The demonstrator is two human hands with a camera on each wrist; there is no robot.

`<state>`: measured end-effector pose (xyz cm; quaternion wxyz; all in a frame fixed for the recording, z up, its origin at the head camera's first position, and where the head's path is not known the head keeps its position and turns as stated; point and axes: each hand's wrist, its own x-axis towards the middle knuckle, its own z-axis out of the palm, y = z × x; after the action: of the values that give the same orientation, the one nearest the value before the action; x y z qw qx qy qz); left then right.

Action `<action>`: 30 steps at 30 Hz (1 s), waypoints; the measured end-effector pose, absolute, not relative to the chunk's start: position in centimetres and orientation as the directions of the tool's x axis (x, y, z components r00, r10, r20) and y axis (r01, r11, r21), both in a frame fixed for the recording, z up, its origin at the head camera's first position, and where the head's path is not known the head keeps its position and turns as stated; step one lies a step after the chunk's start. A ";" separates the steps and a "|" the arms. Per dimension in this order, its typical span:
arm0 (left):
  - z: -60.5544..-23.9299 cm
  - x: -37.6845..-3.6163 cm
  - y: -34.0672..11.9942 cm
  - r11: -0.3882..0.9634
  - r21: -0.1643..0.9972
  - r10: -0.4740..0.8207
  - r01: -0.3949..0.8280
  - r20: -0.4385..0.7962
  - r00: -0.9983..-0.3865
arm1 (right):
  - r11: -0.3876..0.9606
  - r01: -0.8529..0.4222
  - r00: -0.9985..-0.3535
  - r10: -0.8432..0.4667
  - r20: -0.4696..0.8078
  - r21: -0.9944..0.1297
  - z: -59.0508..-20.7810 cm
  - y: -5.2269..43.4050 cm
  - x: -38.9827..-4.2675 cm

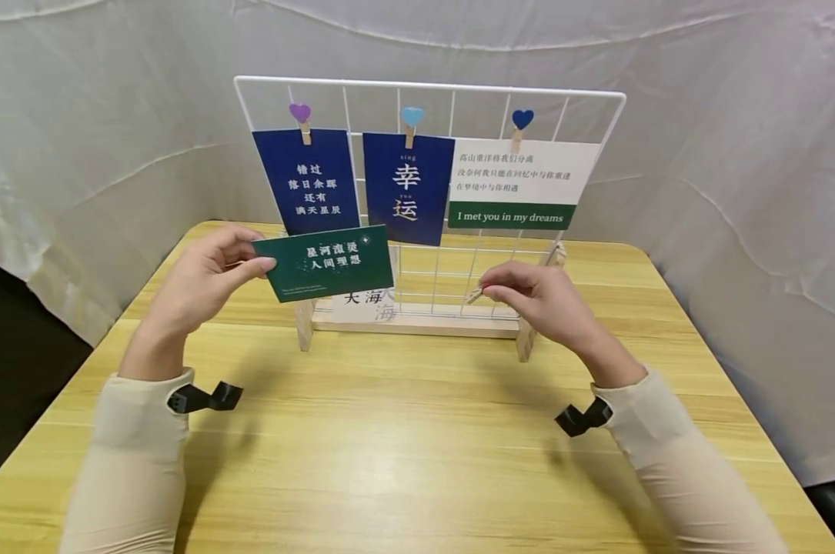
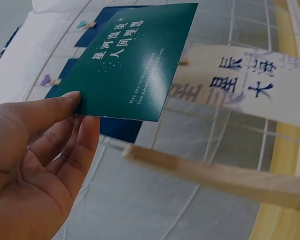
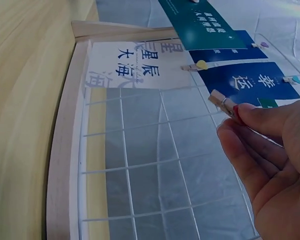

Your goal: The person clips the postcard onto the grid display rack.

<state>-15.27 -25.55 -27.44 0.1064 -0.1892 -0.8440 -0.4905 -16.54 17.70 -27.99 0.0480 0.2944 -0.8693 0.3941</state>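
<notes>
Sleeved forearms reach over the worktop (image 1: 403, 431) toward a white wire grid (image 1: 431, 86) standing near its far edge.

Left hand (image 1: 202, 281) pinches the green card (image 1: 325, 261) by its left end between thumb and fingers, holding it flat against the grid's lower left, below the hanging blue cards (image 1: 306, 181). Right hand (image 1: 538, 296) pinches a small wooden clothespin (image 3: 223, 103) at its fingertips, nose toward the wires, apparently so it can clip on.
</notes>
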 end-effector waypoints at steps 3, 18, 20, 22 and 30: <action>-27.6 -15.4 -24.7 0.476 0.773 0.238 0.420 0.347 -0.907 | 0.517 -0.567 -0.813 -0.473 0.338 -0.641 -27.7 17.9 -16.6; -28.5 -16.5 -21.0 0.527 0.752 0.311 0.395 0.262 -0.914 | 0.559 -0.514 -0.857 -0.374 0.356 -0.651 -26.8 18.2 -16.8; -28.8 -16.8 -20.5 0.522 0.753 0.323 0.401 0.261 -0.910 | 0.544 -0.509 -0.859 -0.374 0.350 -0.667 -26.7 18.2 -16.8; -29.1 -17.1 -20.1 0.521 0.752 0.333 0.404 0.257 -0.907 | 0.529 -0.503 -0.861 -0.371 0.347 -0.684 -26.6 18.1 -16.8; -29.9 -17.7 -18.0 0.508 0.761 0.358 0.404 0.240 -0.902 | 0.522 -0.489 -0.870 -0.356 0.342 -0.699 -26.5 18.0 -17.0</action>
<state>-17.74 -18.03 -29.88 0.0259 -0.2194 -0.8679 -0.4450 -17.03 17.95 -26.50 0.0783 0.2430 -0.8687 0.4245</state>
